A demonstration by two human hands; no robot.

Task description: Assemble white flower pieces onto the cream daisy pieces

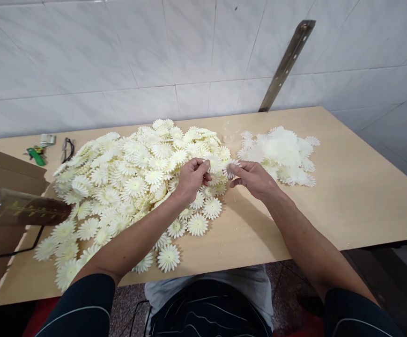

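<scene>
My left hand (193,179) is closed, its thumb and fingers pinching the edge of a pale yellow daisy-shaped flower piece (213,163). Close by on the right, my right hand (253,178) grips a whiter petal-edged flower piece (232,169) between thumb and fingers. Both hands are raised over the right edge of a large heap of pale yellow flower pieces (129,173). A few single flowers (168,258) lie flat near the table's front edge. Beyond my right hand sits a smaller pile of whitish flower pieces (283,152).
On the left are a cardboard box (6,173) and a brown-filled clear cylinder (31,210) with a cable. A green-handled tool (36,156) and dark-framed glasses (68,150) lie at the back left. A clear cup (230,131) stands near the wall, where a metal strip (287,65) leans.
</scene>
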